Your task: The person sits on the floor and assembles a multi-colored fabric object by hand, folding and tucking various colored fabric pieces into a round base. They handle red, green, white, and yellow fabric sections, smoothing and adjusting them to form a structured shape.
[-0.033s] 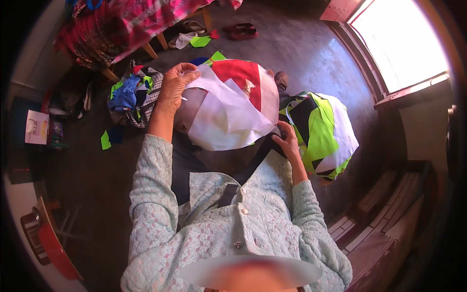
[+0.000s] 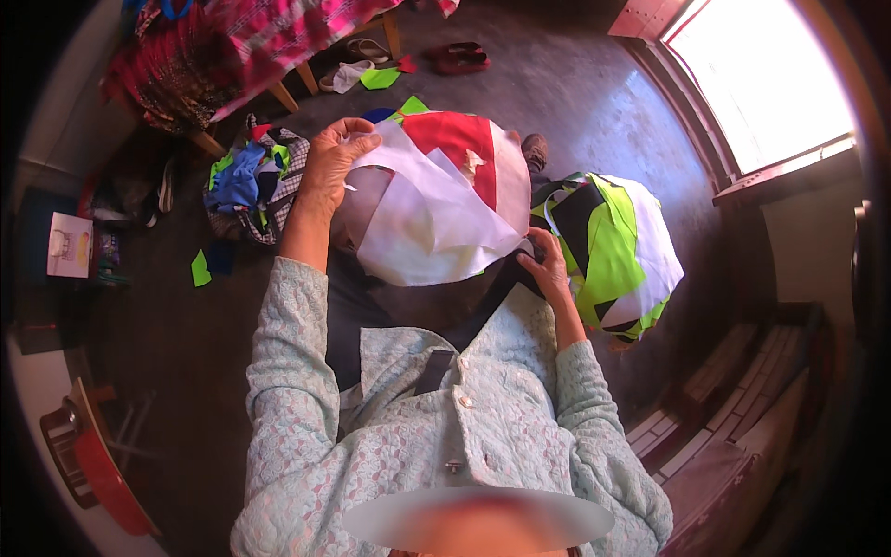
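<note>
A thin white fabric piece (image 2: 422, 232) is stretched across my lap between my two hands. My left hand (image 2: 325, 172) pinches its upper left edge between thumb and fingers. The lower right corner is in the fingers of my right hand (image 2: 549, 265), close to my knee. Beneath the white piece lies red cloth (image 2: 445, 137) with a pale pink strip (image 2: 511, 176) along its right side. A small cream scrap (image 2: 474, 167) rests on the red. Bright green cloth (image 2: 413, 106) shows at the far edge of the pile.
To my right stands a rounded bundle (image 2: 613, 260) of green, white and black cloth. At the left is a checked bag (image 2: 295, 153) with blue and green scraps. Shoes (image 2: 461, 59) lie near a cloth-covered bench (image 2: 278, 46). A green scrap (image 2: 200, 268) is on the floor.
</note>
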Demonstrator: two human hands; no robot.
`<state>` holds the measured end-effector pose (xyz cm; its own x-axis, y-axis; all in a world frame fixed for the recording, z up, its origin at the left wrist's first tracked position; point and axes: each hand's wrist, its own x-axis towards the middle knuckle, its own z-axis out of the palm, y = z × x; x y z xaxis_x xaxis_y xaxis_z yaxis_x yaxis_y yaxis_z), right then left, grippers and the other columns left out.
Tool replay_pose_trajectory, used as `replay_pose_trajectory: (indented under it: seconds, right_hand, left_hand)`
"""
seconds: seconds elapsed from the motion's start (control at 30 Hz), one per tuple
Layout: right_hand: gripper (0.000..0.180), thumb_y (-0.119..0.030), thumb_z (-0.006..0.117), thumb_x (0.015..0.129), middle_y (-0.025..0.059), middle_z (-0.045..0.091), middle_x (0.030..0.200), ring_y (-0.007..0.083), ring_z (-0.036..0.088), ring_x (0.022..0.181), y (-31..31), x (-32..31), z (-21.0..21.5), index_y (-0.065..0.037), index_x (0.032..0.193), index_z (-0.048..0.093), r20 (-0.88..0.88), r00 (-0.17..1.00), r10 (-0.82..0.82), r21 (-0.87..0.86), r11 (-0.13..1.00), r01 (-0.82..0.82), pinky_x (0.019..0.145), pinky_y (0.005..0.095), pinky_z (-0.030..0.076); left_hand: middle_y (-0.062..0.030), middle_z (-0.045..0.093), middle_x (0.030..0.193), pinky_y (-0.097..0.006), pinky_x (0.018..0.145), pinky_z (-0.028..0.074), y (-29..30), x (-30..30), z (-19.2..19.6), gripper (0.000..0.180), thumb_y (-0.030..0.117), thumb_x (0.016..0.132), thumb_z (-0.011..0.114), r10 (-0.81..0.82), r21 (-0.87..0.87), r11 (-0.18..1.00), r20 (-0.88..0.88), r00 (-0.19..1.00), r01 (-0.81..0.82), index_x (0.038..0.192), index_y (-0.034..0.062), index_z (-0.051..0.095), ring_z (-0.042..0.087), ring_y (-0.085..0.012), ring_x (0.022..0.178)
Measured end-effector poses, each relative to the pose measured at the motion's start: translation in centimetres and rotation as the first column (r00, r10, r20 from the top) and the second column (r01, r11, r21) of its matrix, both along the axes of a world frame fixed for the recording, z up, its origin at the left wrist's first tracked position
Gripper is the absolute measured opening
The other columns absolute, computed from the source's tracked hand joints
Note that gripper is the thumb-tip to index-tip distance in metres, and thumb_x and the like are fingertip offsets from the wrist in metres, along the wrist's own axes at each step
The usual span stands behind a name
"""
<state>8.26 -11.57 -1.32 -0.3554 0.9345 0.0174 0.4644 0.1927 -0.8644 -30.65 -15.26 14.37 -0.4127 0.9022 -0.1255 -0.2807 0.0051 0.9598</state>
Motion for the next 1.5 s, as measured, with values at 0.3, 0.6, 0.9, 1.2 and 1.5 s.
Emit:
replay_pose_trajectory:
  seconds: [0.3, 0.6, 0.9, 1.2, 1.5]
  right_hand:
    - [0.020, -0.015, 0.069, 0.087, 0.0050, 0.063, 0.111, 0.0143, 0.058, 0.103, 0.2, 2.8, 2.4, -0.003, 0.103, 0.065, -0.480, 0.876, -0.034, -0.423, 0.884, -0.198, 0.087, 0.0274, 0.044]
    - [0.010, -0.016, 0.063, 0.094, 0.0016, 0.065, 0.085, 0.0108, 0.061, 0.077, 3.1, 2.8, 9.9, -0.008, 0.095, 0.058, -0.758, 0.639, -0.134, -0.381, 0.886, -0.266, 0.071, 0.0253, 0.049]
    - [0.014, -0.016, 0.068, 0.091, 0.0020, 0.065, 0.082, 0.0107, 0.061, 0.069, 5.8, 0.1, 2.8, -0.003, 0.095, 0.062, -0.512, 0.848, -0.134, -0.502, 0.848, -0.169, 0.065, 0.0245, 0.050]
    - [0.024, -0.007, 0.069, 0.087, 0.0010, 0.064, 0.089, 0.0113, 0.064, 0.074, 5.3, 2.7, 0.6, -0.008, 0.108, 0.058, -0.479, 0.847, -0.230, -0.561, 0.823, -0.094, 0.062, 0.0269, 0.056]
    - [0.019, -0.009, 0.067, 0.087, -0.0009, 0.063, 0.084, 0.0109, 0.063, 0.070, 6.3, 3.2, 1.9, -0.011, 0.105, 0.062, -0.538, 0.784, -0.309, -0.567, 0.821, -0.065, 0.053, 0.0263, 0.053]
  left_hand:
    - [0.0004, 0.066, 0.087, -0.024, 0.072, 0.053, -1.0, 2.3, 3.7, 0.021, 0.002, 0.077, 0.078, -0.101, 0.095, 0.991, 0.020, 0.995, 0.099, 0.093, 0.0084, 0.066, 0.062, -0.0098, 0.077]
    - [0.0011, 0.065, 0.084, -0.022, 0.074, 0.049, -0.7, -1.1, 2.4, 0.017, 0.002, 0.077, 0.077, 0.060, 0.153, 0.987, -0.066, 0.996, -0.049, 0.090, 0.0071, 0.067, 0.061, -0.0086, 0.078]
    - [0.0013, 0.060, 0.084, -0.023, 0.074, 0.047, -1.5, -6.7, -8.6, 0.027, -0.001, 0.073, 0.073, 0.152, -0.126, 0.973, -0.284, 0.947, -0.194, 0.098, 0.0060, 0.065, 0.058, -0.0098, 0.077]
    - [-0.0098, 0.062, 0.101, -0.038, 0.082, 0.050, -1.4, -4.4, -9.8, 0.028, 0.009, 0.075, 0.072, 0.322, 0.108, 0.902, -0.814, 0.484, -0.418, 0.102, 0.0085, 0.064, 0.060, -0.0264, 0.095]
    - [-0.0129, 0.058, 0.120, -0.042, 0.098, 0.042, 0.1, 5.0, -8.8, 0.035, 0.024, 0.078, 0.074, 0.099, 0.094, 0.995, -0.954, 0.283, -0.031, 0.107, 0.0076, 0.064, 0.054, -0.0319, 0.114]
